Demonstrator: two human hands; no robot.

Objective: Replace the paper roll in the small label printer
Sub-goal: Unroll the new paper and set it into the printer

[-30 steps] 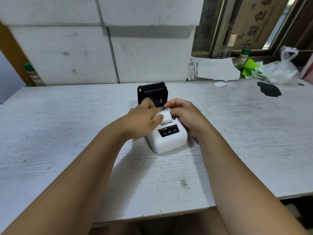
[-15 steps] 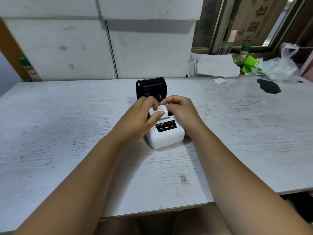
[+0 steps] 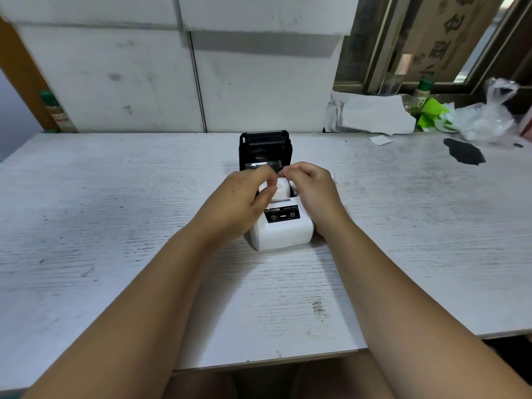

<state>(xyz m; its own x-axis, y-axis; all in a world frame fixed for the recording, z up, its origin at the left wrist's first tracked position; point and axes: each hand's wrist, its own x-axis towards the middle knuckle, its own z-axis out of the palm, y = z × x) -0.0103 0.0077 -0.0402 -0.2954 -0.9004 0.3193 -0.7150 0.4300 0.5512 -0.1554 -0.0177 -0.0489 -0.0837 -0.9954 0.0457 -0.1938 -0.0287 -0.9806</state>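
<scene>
A small white label printer [image 3: 282, 233] sits mid-table with its black lid [image 3: 264, 151] swung open and upright behind it. A white paper roll [image 3: 281, 189] rests in the open bay. My left hand [image 3: 241, 200] pinches the roll from the left, thumb in front and fingers over its top. My right hand [image 3: 311, 188] holds its right side, fingertips meeting the left hand's above the roll. The bay's inside is mostly hidden by my fingers.
The white woodgrain table [image 3: 115, 226] ends at a near edge by my lap. White boxes [image 3: 187, 82] line the back wall. At the back right lie crumpled paper [image 3: 371, 115], green scraps [image 3: 431, 113], a plastic bag [image 3: 489, 116] and a black stain [image 3: 463, 151].
The view has shifted slightly. My fingertips have risen from the roll's sides to meet over its top, and the orange light on the printer's panel no longer shows.
</scene>
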